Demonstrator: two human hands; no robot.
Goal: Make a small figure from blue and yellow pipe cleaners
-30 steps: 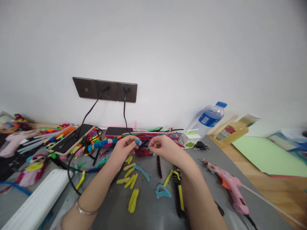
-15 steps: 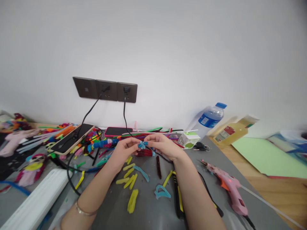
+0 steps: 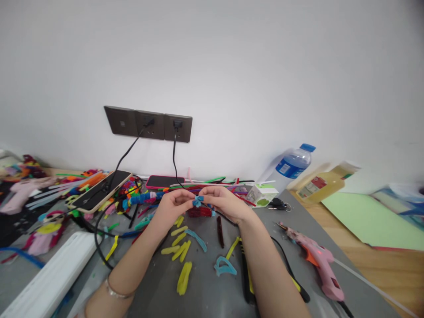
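Between my two hands is a small blue pipe-cleaner bow [image 3: 198, 202], pinched from both sides above the table. My left hand [image 3: 173, 208] grips its left end between thumb and fingers. My right hand [image 3: 226, 204] pinches the right end the same way. Just below the bow lies a dark red fuzzy piece [image 3: 200, 212] with a bit of blue at its right end. Nearer to me on the grey table are several short yellow pipe-cleaner pieces [image 3: 179, 249], a light blue strip [image 3: 196, 240], a bent light blue loop [image 3: 225, 266] and a dark brown strip [image 3: 220, 232].
A pink hot glue gun [image 3: 317, 260] lies at the right, its cord trailing. Black-and-yellow handled pliers [image 3: 246, 276] lie under my right forearm. Behind stand a water bottle [image 3: 296, 162] and a small box [image 3: 261, 194]. Phones [image 3: 103, 191], cords and craft pieces crowd the left.
The blue bow is turned slightly and more covered by my fingertips. Both hands stay nearly in place, still pinching it. The whole view has shifted a little.
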